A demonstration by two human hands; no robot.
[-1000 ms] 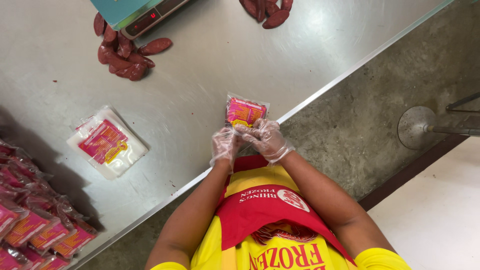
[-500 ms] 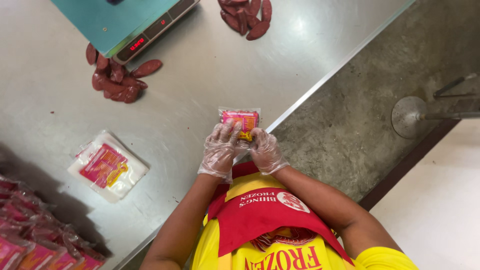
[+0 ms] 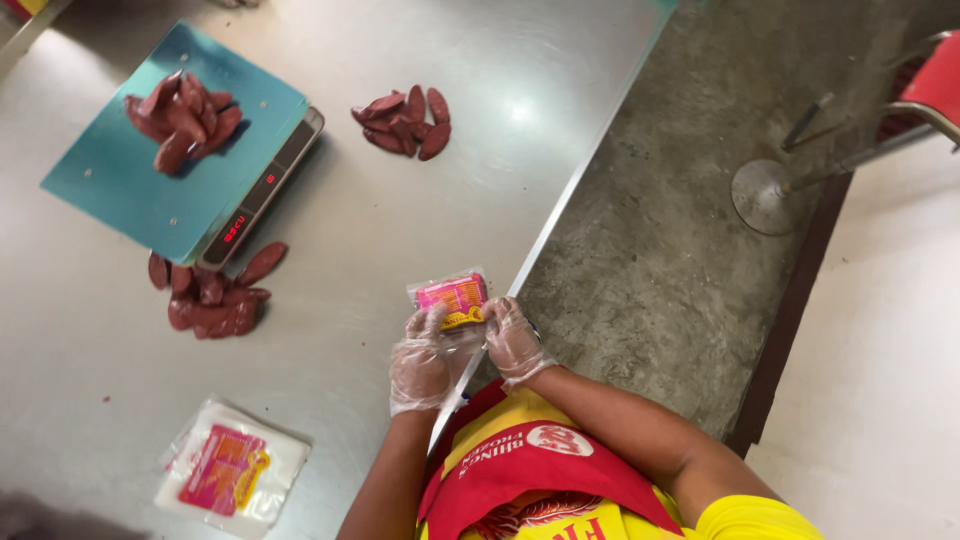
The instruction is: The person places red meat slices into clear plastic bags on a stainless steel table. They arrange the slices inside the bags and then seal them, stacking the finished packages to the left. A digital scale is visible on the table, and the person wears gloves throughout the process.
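Compared with half a second ago the view has swung up and left — the whole teal scale [image 3: 170, 140], with a heap of dark red sausages [image 3: 185, 115] on its platform, now sits in the upper left of the frame, where before only its lower edge showed. The hands have hardly shifted: the small clear pouch [image 3: 452, 298] with its pink and yellow label is still pinched at centre frame, just over the table's edge. The left hand [image 3: 420, 362] and right hand [image 3: 512, 340], both in thin plastic gloves, have fingers closed on the pouch's lower edge, so the handling of this pouch seems to be going on unchanged.

The surface is a brushed steel table [image 3: 330, 260] (more loose sausages [image 3: 405, 122] at upper centre, a stack of empty pouches [image 3: 232, 470] lower left). Right of it lies rough concrete floor [image 3: 650, 250] and a chair's round base [image 3: 765, 195].
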